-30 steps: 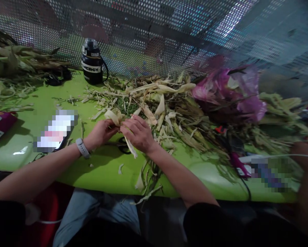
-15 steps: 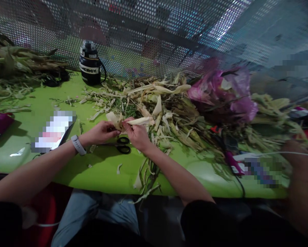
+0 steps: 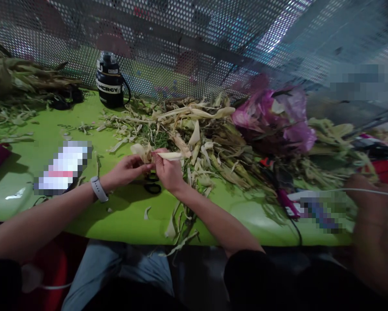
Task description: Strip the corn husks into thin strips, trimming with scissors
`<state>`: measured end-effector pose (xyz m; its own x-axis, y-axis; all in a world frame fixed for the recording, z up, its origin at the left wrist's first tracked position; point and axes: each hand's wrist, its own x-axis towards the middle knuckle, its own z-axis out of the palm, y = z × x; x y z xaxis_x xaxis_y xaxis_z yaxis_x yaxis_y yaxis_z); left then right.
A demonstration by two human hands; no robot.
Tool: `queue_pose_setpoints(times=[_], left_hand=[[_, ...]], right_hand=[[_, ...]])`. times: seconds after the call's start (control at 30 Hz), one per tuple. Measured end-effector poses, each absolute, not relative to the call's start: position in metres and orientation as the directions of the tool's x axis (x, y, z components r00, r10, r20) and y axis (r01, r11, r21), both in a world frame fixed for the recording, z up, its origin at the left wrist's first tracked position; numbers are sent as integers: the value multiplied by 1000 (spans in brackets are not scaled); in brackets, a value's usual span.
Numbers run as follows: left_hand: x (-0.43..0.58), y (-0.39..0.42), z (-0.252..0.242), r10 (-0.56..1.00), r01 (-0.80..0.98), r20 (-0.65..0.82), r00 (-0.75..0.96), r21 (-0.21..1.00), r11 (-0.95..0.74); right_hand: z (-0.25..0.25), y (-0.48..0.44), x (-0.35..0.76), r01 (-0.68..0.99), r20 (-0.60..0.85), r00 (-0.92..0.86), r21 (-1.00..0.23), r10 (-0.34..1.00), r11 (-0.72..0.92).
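Note:
Over the green table, my left hand (image 3: 131, 168), with a pale watch band on its wrist, pinches a bunched cream-coloured corn husk (image 3: 141, 151). Close against it, my right hand (image 3: 169, 173) is closed on the same husk work, and a pale folded strip (image 3: 170, 156) sticks out over its knuckles to the right. The exact grip of the fingertips is partly hidden. Black-handled scissors (image 3: 152, 188) lie beneath the hands, mostly covered by them. Just beyond, a heap of dry husks (image 3: 194, 119) spreads across the table.
A black bottle (image 3: 110, 82) stands at the back by the perforated metal screen. A phone (image 3: 64, 166) lies left, a pink plastic bag (image 3: 274, 114) sits back right. Another person's arm (image 3: 371, 207) reaches in at the right, near a white cable (image 3: 368, 190).
My hands have drawn closer together, and the right has turned slightly around the husk. The scissors are more covered now. The whole view has shifted a little.

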<state>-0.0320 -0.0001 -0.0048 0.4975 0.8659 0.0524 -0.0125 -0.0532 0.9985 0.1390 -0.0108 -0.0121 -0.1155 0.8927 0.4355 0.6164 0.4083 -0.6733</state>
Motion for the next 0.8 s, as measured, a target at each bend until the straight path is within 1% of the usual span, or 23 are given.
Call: queue_pose_setpoints(times=[0.03,0.07,0.13,0.17,0.23,0.3,0.37,0.43,0.5,0.57,0.6,0.63,0.7,0.8], left_hand=[[-33,2,-7,871,2,51,489,998,-60],[-34,5,-10,875,17,42,483,998,-58],[-37,10,-13,884,25,21,467,999,-36],[-39,12,-14,887,23,5,463,1000,-18],[-42,15,-14,876,21,-23,483,1000,14],[-44,16,-11,853,58,-41,520,998,12],[-45,17,-8,834,108,-33,550,994,-32],[-47,19,-4,834,123,-7,552,990,-73],[-50,21,0,832,79,11,555,995,-66],[-53,23,3,819,19,-2,574,1000,-10],[-55,23,4,802,3,-19,597,1000,22],[-56,24,5,779,3,-39,626,999,48],[-59,24,7,744,28,-70,664,997,68],[-60,25,7,763,26,-47,645,999,40]], right_hand=[[-12,-10,139,581,414,-96,-715,905,388],[-12,-9,139,527,361,-86,-775,928,350],[-13,-7,139,369,191,-111,-903,975,219],[-14,-6,139,284,109,-139,-948,984,145],[-15,-5,137,146,20,-185,-988,983,48],[-16,-5,135,74,12,-181,-997,983,25],[-15,-4,135,46,0,-191,-999,982,9],[-11,-1,140,28,-42,-260,-999,965,-36],[-6,4,149,18,-111,-400,-993,910,-114],[-1,10,161,27,-188,-563,-977,805,-210],[1,13,167,27,-211,-611,-969,763,-246],[2,15,171,22,-216,-636,-964,740,-263],[5,17,178,0,-195,-630,-968,752,-251],[9,15,179,34,-137,-567,-989,812,-143]])
